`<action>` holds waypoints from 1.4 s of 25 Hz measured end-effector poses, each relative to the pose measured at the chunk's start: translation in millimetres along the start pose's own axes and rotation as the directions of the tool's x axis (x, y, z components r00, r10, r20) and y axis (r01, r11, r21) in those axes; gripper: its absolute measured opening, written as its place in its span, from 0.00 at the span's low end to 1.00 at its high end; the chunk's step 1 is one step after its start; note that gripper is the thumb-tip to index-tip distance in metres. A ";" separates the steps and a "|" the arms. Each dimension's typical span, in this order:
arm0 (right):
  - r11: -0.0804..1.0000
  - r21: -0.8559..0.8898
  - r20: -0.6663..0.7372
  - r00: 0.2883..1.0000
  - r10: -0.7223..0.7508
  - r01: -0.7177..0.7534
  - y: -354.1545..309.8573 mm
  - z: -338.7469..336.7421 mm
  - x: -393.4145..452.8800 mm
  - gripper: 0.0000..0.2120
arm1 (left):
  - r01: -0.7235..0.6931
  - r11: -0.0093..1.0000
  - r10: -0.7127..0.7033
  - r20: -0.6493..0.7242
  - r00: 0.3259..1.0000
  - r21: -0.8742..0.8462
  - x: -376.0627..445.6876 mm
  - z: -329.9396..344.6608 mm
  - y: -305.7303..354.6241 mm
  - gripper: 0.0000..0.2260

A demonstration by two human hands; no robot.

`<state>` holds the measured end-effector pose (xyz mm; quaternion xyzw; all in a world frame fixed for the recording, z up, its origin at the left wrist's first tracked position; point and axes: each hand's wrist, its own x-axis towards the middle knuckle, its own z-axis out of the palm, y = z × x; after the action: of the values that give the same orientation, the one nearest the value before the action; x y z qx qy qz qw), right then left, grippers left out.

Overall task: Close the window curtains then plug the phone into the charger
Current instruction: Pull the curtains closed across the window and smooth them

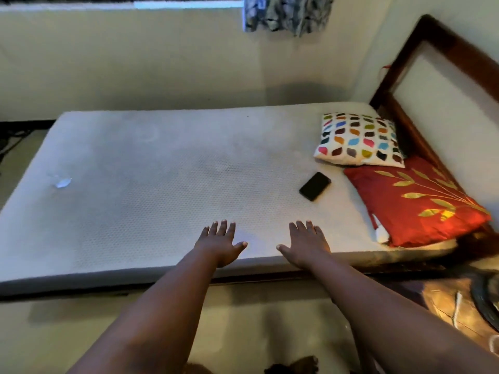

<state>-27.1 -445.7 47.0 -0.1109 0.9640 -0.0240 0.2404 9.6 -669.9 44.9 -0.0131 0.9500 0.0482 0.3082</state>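
1. The phone (314, 186), black and screen up, lies flat on the mattress (162, 184) toward its right end, just left of the red pillow (415, 201) and just in front of the white pillow with coloured patches (359, 139).
2. The curtain (287, 13), patterned in dark and pale tones, hangs bunched at the top of the wall above the mattress's far edge; a bright strip of window (186, 3) shows to its left.
3. The left hand (220, 242) and right hand (306, 244) reach over the mattress's near edge, palms down, fingers straight and spread wide, holding nothing.
4. Both hands are well apart from the phone; the right is nearer.
5. A dark wooden headboard (405, 55) stands at the mattress's right end, behind the 2 pillows.
6. A small clear scrap (60, 180) lies near the mattress's left end.
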 end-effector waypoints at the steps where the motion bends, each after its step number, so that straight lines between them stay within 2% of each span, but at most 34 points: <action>1: 1.000 -0.015 0.012 1.000 -0.025 0.025 -27.2 2.2 1.9 0.38 | 0.023 0.999 -0.023 0.011 1.000 -0.025 -7.5 4.1 -26.3 0.33; 8: 0.954 -0.101 0.107 0.956 -0.273 0.284 -234.8 22.7 17.3 0.37 | 0.257 0.953 -0.254 0.036 0.966 -0.163 -73.6 23.8 -224.2 0.34; 12: 0.877 -0.145 0.137 0.887 -0.442 0.459 -352.3 30.5 27.3 0.38 | 0.409 0.885 -0.411 0.041 0.911 -0.224 -117.8 32.9 -325.3 0.34; 18: 0.741 -0.217 0.185 0.772 -0.609 0.636 -480.9 46.1 43.0 0.39 | 0.518 0.795 -0.527 0.064 0.848 -0.317 -157.8 49.2 -418.7 0.34; 27: 0.642 -0.221 0.256 0.678 -0.689 0.735 -670.4 46.8 107.3 0.40 | 0.593 0.755 -0.600 0.069 0.797 -0.281 -163.5 31.1 -576.0 0.34; 31: 0.655 -0.190 0.187 0.682 -0.707 0.731 -758.6 13.8 143.8 0.38 | 0.607 0.773 -0.610 0.044 0.791 -0.184 -165.2 -1.4 -647.5 0.34; 35: 0.645 -0.189 0.170 0.671 -0.721 0.741 -825.7 -5.4 160.5 0.38 | 0.622 0.749 -0.633 0.031 0.773 -0.230 -167.1 -25.5 -701.1 0.34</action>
<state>-0.7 -1286.3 60.5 -0.5196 0.8221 0.0031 0.2326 168.3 -1370.9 104.9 -0.3675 0.8856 0.0499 0.2794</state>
